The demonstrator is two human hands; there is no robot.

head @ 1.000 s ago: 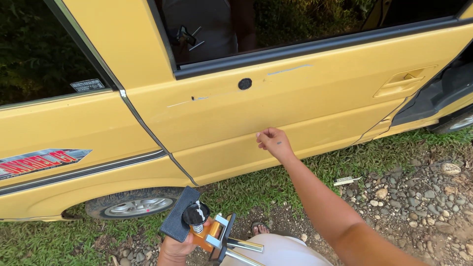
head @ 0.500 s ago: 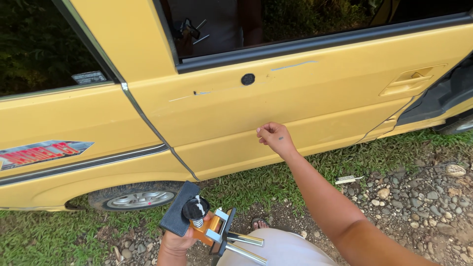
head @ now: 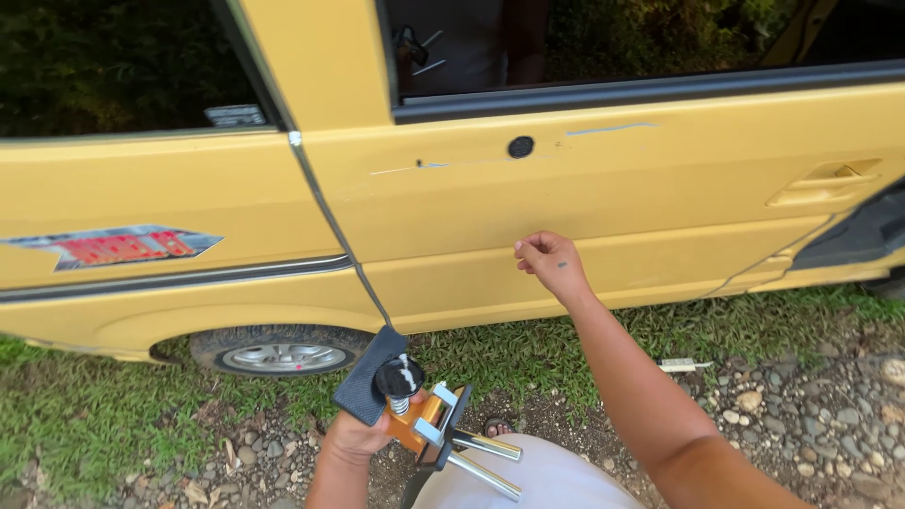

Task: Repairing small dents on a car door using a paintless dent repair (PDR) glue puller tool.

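Note:
My right hand (head: pixel 551 264) is stretched out to the yellow car door (head: pixel 603 207), fingers curled, fingertips against the lower panel with nothing in them. My left hand (head: pixel 353 438) is low near my body and grips an orange and black clamp-like puller tool (head: pixel 415 410) with a black knob, a black pad and two metal rods. The door panel bears light scratches and a round black keyhole (head: pixel 520 147) above my right hand.
The yellow car fills the upper view, with a rear wheel (head: pixel 278 351) at lower left and a door handle (head: pixel 825 184) at right. Grass runs beneath the car; gravel (head: pixel 811 415) lies at lower right, with a small white object (head: pixel 681 364) on it.
My right hand has stayed against the door panel. The view has shifted slightly, and the tool in my left hand sits a little further right and lower.

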